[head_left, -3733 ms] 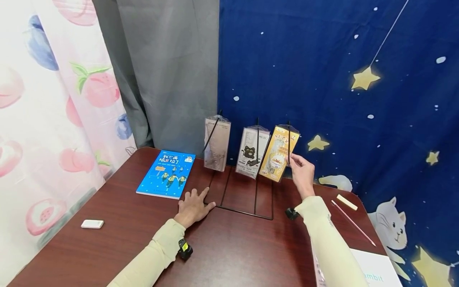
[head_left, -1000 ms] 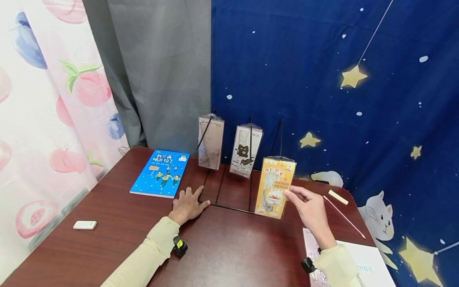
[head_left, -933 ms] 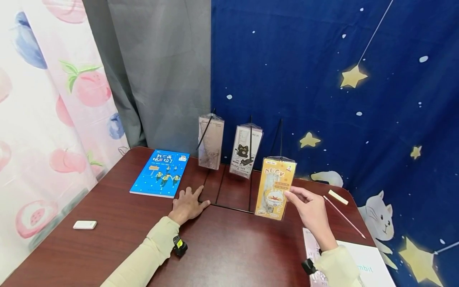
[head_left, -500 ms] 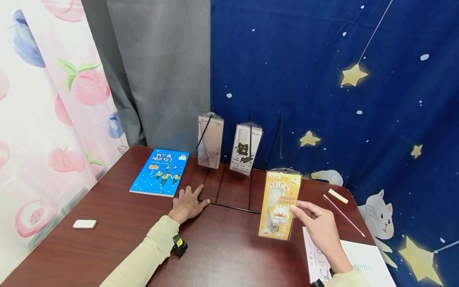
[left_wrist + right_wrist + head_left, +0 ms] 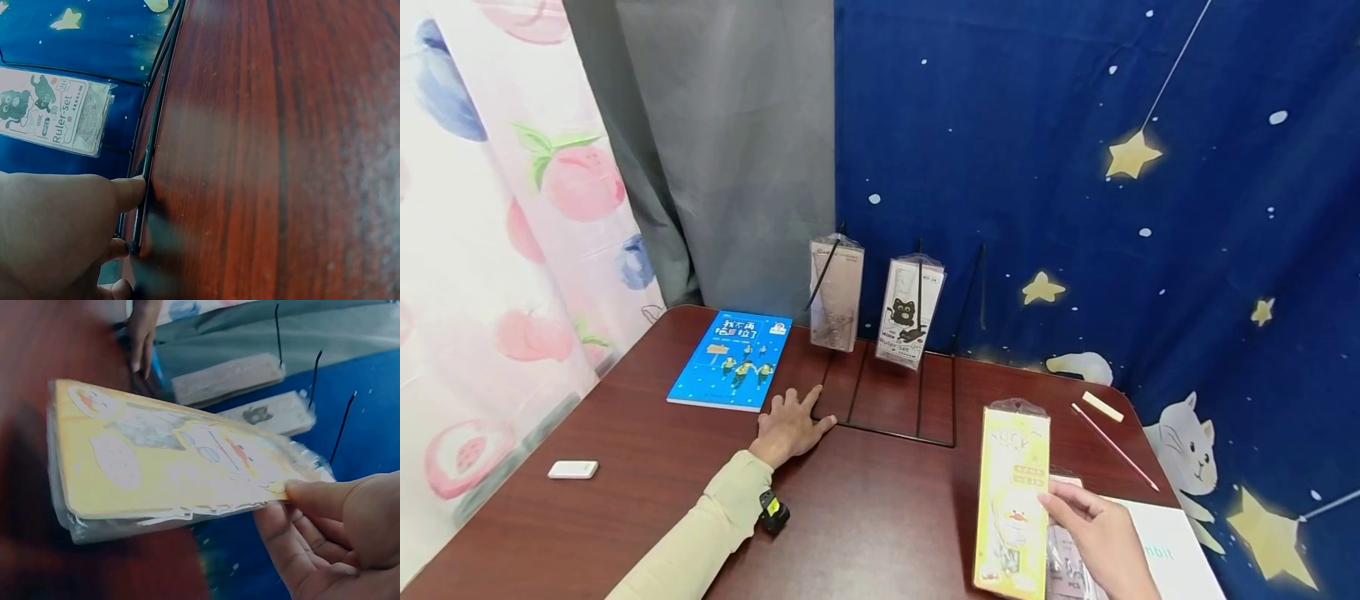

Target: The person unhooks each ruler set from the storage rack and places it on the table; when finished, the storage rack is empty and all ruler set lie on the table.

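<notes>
Blue curtain [image 5: 1045, 150]: behind table, printed with stars; grey curtain [image 5: 745, 150] adjoins on its left.
Table [image 5: 880, 533]: dark red-brown wood grain.
Wire rack [image 5: 954, 400]: black, base flat on table, prongs raised at back.
White item [image 5: 1176, 550]: lower right of table, lettering partly covered by right hand.
Book [image 5: 730, 360]: blue cover, lying left of rack.
Left hand [image 5: 788, 427]: fingers spread, at rack's front left corner; thumb touches the bar in left wrist view.
Right hand [image 5: 1105, 529]: pinching yellow packet by its right edge, thumb on printed face, fingers behind.
Yellow packet [image 5: 1011, 500]: held off the rack, forward and right of it, partly covering pink packet [image 5: 1066, 554].
Hanging packets: brownish packet [image 5: 835, 296] on left prong, cat-print packet [image 5: 912, 312] on middle prong.
Pencil [image 5: 1115, 447]: pink, right side of table.
Cream strip [image 5: 1103, 407]: just beside pencil.
White block [image 5: 573, 470]: left side of table.
</notes>
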### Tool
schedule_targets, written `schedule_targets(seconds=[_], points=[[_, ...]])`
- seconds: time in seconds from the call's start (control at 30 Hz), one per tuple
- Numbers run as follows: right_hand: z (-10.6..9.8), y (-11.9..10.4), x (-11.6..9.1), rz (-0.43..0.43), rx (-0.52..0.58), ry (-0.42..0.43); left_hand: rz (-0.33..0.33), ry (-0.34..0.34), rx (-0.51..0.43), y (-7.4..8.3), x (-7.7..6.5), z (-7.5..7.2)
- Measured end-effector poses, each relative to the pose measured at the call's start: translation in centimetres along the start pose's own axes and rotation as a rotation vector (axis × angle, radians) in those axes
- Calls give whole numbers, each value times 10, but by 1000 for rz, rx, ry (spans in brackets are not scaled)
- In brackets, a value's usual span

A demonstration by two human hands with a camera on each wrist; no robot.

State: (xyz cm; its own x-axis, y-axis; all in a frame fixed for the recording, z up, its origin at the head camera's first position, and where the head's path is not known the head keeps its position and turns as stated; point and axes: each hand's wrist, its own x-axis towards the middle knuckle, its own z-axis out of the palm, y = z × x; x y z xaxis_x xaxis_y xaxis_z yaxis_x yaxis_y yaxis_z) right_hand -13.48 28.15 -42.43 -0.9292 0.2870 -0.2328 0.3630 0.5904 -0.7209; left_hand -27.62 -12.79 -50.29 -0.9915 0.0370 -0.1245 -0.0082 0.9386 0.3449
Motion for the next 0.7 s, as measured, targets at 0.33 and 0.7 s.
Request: schedule_targets(seconds=[0.33,0.7], points=[[18,39,7,16,66,-20,15,8,8,1,-3,0],[42,44,12,-63,-109,34,20,42,11,1,-4,2]])
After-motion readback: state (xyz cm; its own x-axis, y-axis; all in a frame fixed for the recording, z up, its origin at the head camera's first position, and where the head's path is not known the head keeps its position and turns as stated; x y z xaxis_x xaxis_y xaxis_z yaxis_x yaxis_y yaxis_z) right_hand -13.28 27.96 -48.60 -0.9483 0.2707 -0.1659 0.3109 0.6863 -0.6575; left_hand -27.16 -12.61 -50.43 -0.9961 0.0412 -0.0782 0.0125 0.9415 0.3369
